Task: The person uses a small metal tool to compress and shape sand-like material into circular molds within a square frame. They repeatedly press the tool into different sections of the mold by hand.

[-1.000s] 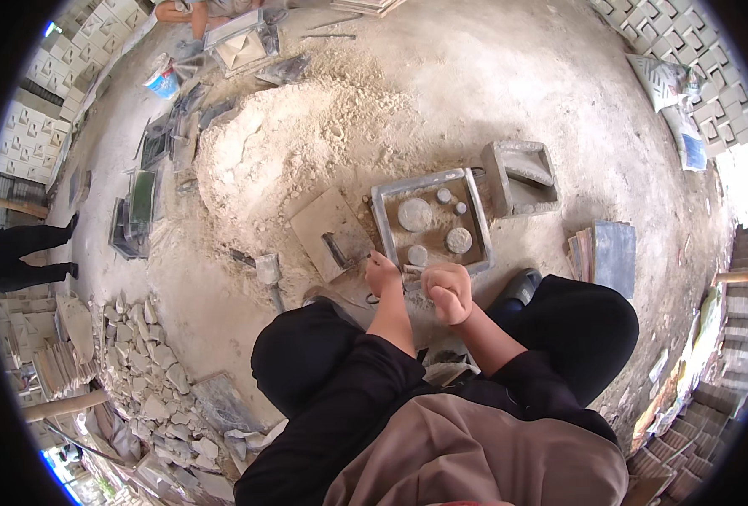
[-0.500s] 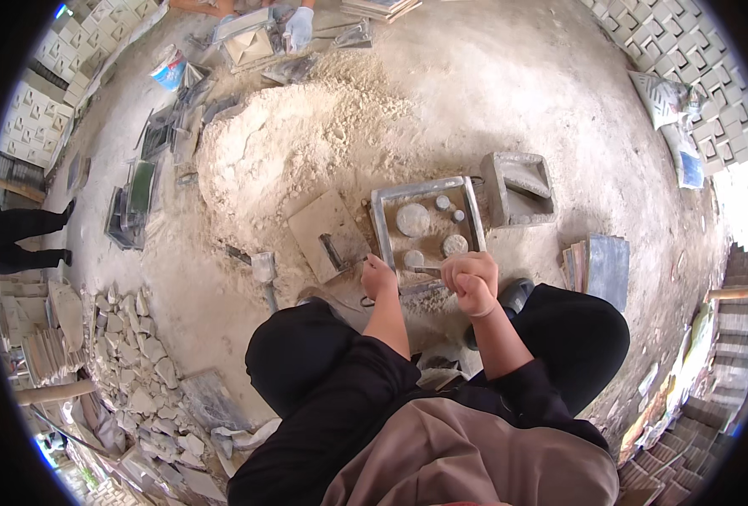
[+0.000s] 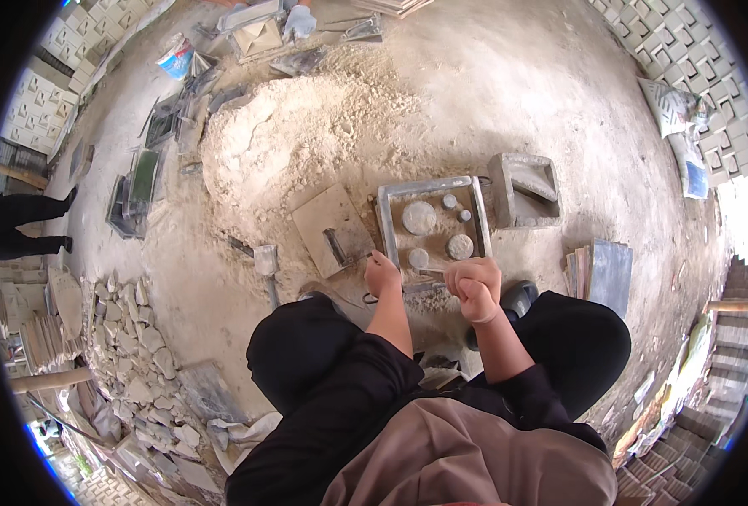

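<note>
Head view: I squat with a knee to each side, both hands in front of me at the near side of a square grey frame (image 3: pixel 428 185). The frame lies flat on the dusty floor (image 3: pixel 509 93), with five round pieces (image 3: pixel 419 218) inside it: a big one, two middling ones and two small ones. My right hand (image 3: pixel 475 287) is closed into a fist around a thin tool (image 3: pixel 431 271), which points left across the frame's near edge, just beside the lower round pieces. My left hand (image 3: pixel 381 276) is at the near left corner of the frame, its fingers bent; I cannot tell how far they are closed, or whether they have hold of anything.

Just left of the frame lies a square board (image 3: pixel 316 221) with a short dark bar (image 3: pixel 335 246) on it, and left of that a mallet (image 3: pixel 266 261). A big heap of pale powder (image 3: pixel 264 143) spreads beyond the board. Right of the frame is a grey open box (image 3: pixel 502 196), and nearer my right knee a few thin plates (image 3: pixel 610 274) lean together. Broken slabs (image 3: pixel 129 354) are piled off to my left. Far ahead, a co-worker's gloved hand (image 3: pixel 300 21) is beside another mould (image 3: pixel 256 38), near a bucket (image 3: pixel 174 59); at the left rim I see someone's legs in dark trousers (image 3: pixel 28 226).
</note>
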